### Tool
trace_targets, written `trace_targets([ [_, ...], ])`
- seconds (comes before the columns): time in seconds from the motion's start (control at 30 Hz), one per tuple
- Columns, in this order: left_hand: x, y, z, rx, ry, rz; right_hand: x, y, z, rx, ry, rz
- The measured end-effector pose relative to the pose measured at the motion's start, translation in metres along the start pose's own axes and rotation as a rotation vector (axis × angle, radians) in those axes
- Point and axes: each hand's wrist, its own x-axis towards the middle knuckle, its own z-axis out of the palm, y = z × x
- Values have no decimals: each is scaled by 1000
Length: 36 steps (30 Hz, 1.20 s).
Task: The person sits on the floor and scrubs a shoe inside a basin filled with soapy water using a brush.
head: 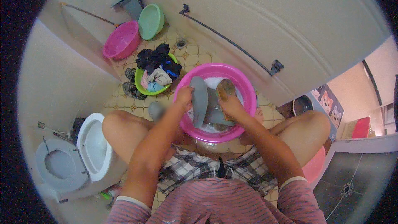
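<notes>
A pink plastic basin [251,99] with murky, sudsy water stands on the tiled floor between my legs. My left hand [185,97] grips a grey slipper [199,101], held lengthwise over the basin's left side with its sole facing up. In my right hand [229,107] is a brush [226,87] with a brownish head, to the right of that slipper and apart from it. Another grey piece of footwear [217,117] lies partly in the water below my right hand. My fingertips are partly hidden.
A lime-green basin [151,93] heaped with dark and light clothes [158,65] stands ahead on the left, dark patterned shoes [132,89] beside it. Beyond are a pink basin [122,40] and a green basin [151,21]. A toilet [94,146] is at my left, a wall rail [228,39] ahead right.
</notes>
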Motion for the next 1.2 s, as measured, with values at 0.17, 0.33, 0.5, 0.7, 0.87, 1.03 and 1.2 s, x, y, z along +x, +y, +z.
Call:
trace_targets([
  [0.17, -6, 36, 1, 66, -206, 124, 7, -5, 6, 281, 79, -125],
  [0.33, -23, 63, 20, 165, -147, 60, -9, -47, -3, 901, -48, 160],
  [0.5, -15, 91, 24, 320, -256, 172, -5, -82, -25, 1074, -157, 264],
  [0.7, -36, 93, 39, 237, -143, 78, 1, -74, -21, 1088, -115, 327],
  [0.87, -16, 77, 15, 171, -126, -81, 8, -71, -15, 1035, 14, 258],
  [1.03, -17, 77, 38, 182, -101, -170, 20, -56, -10, 1000, 127, 170],
  [1.2, -31, 89, 40, 55, -88, -101, 14, -85, -19, 935, 27, 231],
])
